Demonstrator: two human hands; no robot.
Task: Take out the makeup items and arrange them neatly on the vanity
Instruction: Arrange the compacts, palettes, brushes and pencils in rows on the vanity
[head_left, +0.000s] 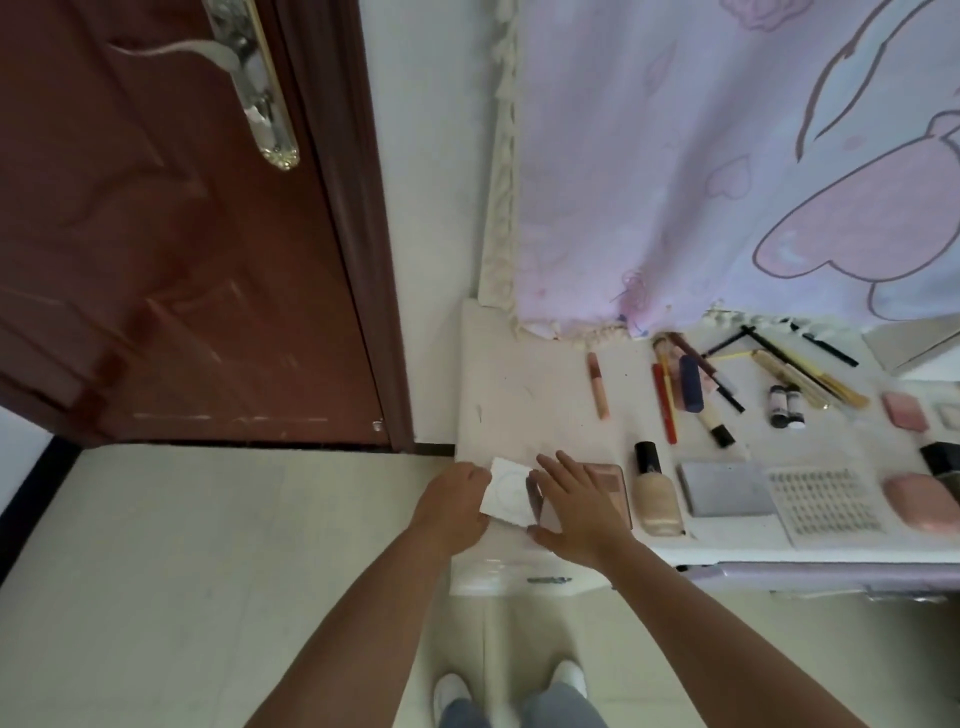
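On the white vanity (519, 395), my left hand (454, 506) grips the left edge of a small white square box (506, 491) with a circle on its lid. My right hand (576, 501) lies flat, fingers spread, over a pink palette (608, 475) and touches the box's right side. To the right lie a foundation bottle (655, 491), a grey compact (724, 488), a lash tray (823, 501) and a pink case (919, 501). Farther back are a pink lip gloss (598, 384), a red pencil (665, 402), brushes (711, 395) and two small bottles (785, 406).
A lilac printed cloth (727, 156) hangs over the vanity's back. A brown door (171, 249) with a metal handle stands at the left. Pale floor tiles (208, 571) spread below, and my shoes (452, 696) show beside the vanity's front edge.
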